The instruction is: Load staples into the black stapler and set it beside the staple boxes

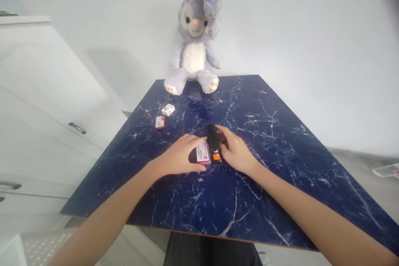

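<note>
A black stapler with an orange end lies on the dark blue marbled table, near its middle. My right hand rests against its right side with fingers curled onto it. Just left of the stapler sits a small red and white box. My left hand grips that box between thumb and fingers.
Two more small red and white boxes lie further back on the left. A grey plush rabbit sits at the table's far edge against the white wall. White cabinets with drawer handles stand to the left.
</note>
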Available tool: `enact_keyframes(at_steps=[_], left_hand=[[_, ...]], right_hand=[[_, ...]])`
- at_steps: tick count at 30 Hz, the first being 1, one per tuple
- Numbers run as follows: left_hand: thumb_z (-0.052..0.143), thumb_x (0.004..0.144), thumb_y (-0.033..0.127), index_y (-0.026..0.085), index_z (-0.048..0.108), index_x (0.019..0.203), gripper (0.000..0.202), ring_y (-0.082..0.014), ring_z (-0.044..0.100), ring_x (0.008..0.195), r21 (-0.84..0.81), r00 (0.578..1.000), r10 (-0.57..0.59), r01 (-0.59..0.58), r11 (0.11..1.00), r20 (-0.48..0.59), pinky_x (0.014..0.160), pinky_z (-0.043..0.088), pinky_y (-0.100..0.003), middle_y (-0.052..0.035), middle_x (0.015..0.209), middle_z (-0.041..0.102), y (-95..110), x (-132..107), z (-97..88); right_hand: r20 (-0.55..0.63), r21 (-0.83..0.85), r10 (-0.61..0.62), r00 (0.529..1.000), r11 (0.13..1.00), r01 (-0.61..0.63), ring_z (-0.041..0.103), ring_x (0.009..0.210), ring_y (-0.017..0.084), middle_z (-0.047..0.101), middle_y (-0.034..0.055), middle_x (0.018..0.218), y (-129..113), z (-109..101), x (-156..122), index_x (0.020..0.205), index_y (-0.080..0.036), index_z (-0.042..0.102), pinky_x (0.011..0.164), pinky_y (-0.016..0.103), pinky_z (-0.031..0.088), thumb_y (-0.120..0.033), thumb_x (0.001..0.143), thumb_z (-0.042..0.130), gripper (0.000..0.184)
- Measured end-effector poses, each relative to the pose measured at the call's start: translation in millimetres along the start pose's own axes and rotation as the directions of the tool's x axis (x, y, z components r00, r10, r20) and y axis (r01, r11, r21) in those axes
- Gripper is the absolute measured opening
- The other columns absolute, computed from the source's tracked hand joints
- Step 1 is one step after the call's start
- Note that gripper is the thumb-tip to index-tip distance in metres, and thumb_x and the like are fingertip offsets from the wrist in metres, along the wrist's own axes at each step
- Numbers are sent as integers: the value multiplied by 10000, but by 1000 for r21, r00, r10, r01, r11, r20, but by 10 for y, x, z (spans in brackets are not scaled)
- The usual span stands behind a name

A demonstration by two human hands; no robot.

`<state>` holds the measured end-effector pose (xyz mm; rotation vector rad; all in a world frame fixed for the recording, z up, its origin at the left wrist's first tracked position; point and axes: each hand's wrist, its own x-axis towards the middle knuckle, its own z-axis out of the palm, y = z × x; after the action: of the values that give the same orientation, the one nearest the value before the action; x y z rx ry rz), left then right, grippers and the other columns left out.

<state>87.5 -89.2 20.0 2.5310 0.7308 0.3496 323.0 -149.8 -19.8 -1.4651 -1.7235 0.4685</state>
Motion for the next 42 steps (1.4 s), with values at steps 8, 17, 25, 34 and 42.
enact_keyframes(at_steps=[8,17,25,34,42], left_hand=[[786,784,442,286,344,1562,908,-326,558,1200,28,997,10,-8,1000,-81,1058,419,-497,-105,1361,609,-30,64,245],[526,978,437,260,486,1485,539,-313,427,1403,181,964,-23,73,981,-264,1182,317,-528,-97,1514,508,-369,11,-128],[621,797,269,192,703,1208,426,-324,529,1336,382,915,-278,378,844,-291,1163,337,-487,-137,1432,589,-1164,-107,-521],[688,826,556,204,570,1361,651,-311,560,1255,123,884,-329,386,914,-332,1102,383,-466,-105,1347,642,-981,-104,-480],[785,749,557,263,503,1372,744,-366,512,1279,102,993,-9,21,995,-115,1055,416,-534,-121,1354,595,53,71,-20]], right_hand=[[2,-2,4,1000,1000,-4,701,1020,226,693,102,1216,22,8,0,1437,-197,469,967,431,565,-42,826,433,632],[2,-28,-7,1000,1000,7,684,1080,235,679,107,1245,29,-7,5,1423,-202,487,1002,440,547,-40,841,431,606],[10,-27,4,1000,1000,-3,706,979,223,657,112,1275,64,0,-13,1436,-210,485,941,415,577,-62,867,442,590],[0,-50,-13,1000,999,13,678,1085,247,663,128,1267,38,-13,0,1420,-179,503,1016,448,539,-40,858,437,583],[-23,-21,-57,998,998,57,672,1109,232,664,119,1268,58,-10,5,1415,-182,504,1006,411,548,-9,833,429,612]])
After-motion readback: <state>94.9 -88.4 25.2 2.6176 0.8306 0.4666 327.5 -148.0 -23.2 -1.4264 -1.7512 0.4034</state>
